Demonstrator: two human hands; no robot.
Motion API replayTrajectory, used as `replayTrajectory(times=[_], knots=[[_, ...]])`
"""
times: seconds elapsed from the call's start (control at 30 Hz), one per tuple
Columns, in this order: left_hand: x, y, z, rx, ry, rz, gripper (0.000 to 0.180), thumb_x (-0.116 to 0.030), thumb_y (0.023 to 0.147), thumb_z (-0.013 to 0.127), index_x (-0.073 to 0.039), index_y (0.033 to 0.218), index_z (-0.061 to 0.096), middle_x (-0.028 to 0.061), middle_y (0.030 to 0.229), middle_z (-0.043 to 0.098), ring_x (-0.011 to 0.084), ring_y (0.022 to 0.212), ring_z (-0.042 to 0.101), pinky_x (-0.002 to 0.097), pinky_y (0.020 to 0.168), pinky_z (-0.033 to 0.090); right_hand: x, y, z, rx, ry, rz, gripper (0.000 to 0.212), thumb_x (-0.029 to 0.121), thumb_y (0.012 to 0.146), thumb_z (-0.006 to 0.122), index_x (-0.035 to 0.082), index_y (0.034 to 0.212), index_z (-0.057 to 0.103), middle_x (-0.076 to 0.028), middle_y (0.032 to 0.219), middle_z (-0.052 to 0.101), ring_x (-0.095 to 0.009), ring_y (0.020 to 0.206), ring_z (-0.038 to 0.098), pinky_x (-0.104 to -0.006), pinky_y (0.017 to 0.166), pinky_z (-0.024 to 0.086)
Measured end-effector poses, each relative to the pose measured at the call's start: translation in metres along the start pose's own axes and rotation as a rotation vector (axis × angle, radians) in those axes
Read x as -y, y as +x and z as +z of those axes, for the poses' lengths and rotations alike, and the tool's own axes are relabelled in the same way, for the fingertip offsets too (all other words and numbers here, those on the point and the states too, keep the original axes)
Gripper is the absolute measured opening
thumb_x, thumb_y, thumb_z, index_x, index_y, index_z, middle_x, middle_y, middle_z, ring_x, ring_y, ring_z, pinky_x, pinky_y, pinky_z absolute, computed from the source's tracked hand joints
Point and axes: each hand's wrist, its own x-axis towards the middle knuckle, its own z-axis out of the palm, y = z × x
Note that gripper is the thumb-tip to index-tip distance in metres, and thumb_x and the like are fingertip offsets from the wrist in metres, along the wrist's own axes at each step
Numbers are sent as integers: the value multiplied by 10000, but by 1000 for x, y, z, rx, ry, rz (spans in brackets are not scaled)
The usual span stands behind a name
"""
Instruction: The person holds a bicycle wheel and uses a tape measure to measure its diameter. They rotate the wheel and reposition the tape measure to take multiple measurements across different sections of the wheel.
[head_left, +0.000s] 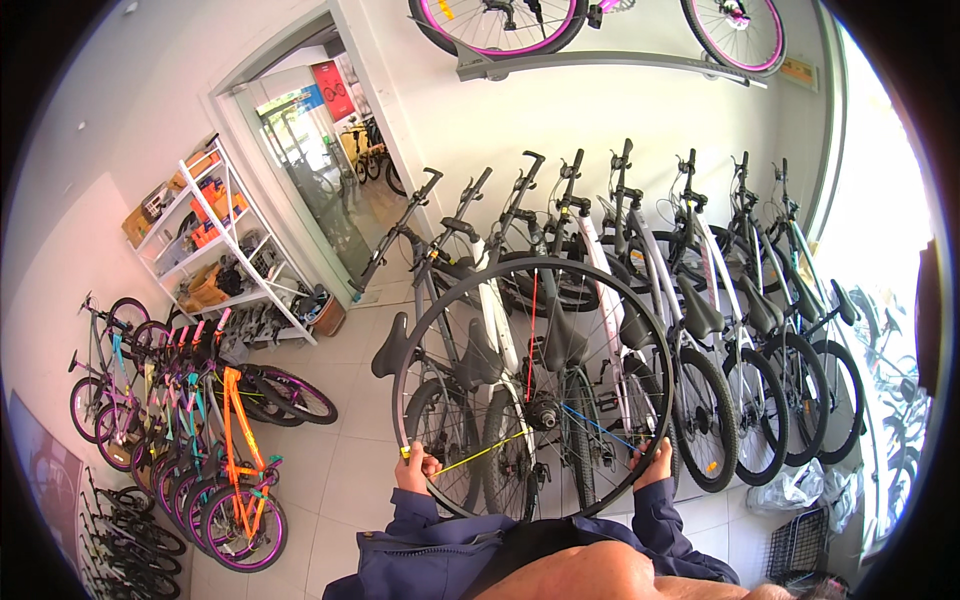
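Observation:
Upright in front of me is a black bicycle wheel (535, 264), with a tyre on its rim and a dark hub (545, 414). My left hand (416, 466) grips the rim at its lower left, fingers curled. At the lower right, my right hand (654, 462) is closed round the same rim. Three spokes stand out by colour: a red spoke (532, 335) running up from the hub, a yellow spoke (482, 451) reaching toward my left hand, and a blue spoke (596, 424) reaching toward my right. The other spokes are thin and hard to make out.
Behind the wheel stands a row of bicycles (700, 310). Small bikes, including an orange bike (236, 440), are parked at left. A white shelf (240, 240) with boxes stands by a doorway (310, 150). Plastic bags (795, 490) and a wire basket (800, 541) lie at lower right.

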Motion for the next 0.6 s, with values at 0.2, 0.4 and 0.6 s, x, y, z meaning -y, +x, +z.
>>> replayTrajectory(times=[0.2,0.4,0.6], knots=[[-1,0,-1,9,5,-4,368,-411,907,652,-71,800,561,31,603,585,129,494,563,264,458,435,0,1,0,-17,5,19,435,599,899,510,174,840,579,36,700,566,-153,659,546,-308,578,441],[-1,0,-1,27,-43,12,352,-379,914,654,-62,799,551,40,629,591,118,497,534,284,516,506,-1,4,-1,-24,5,16,437,604,896,512,176,831,576,36,702,567,-156,663,548,-309,582,441],[-2,-2,-1,9,-30,1,349,-374,918,648,-59,804,549,46,630,590,119,500,535,282,517,506,-2,3,-1,-18,7,5,434,601,896,515,176,828,575,35,704,571,-158,656,548,-307,579,437]])
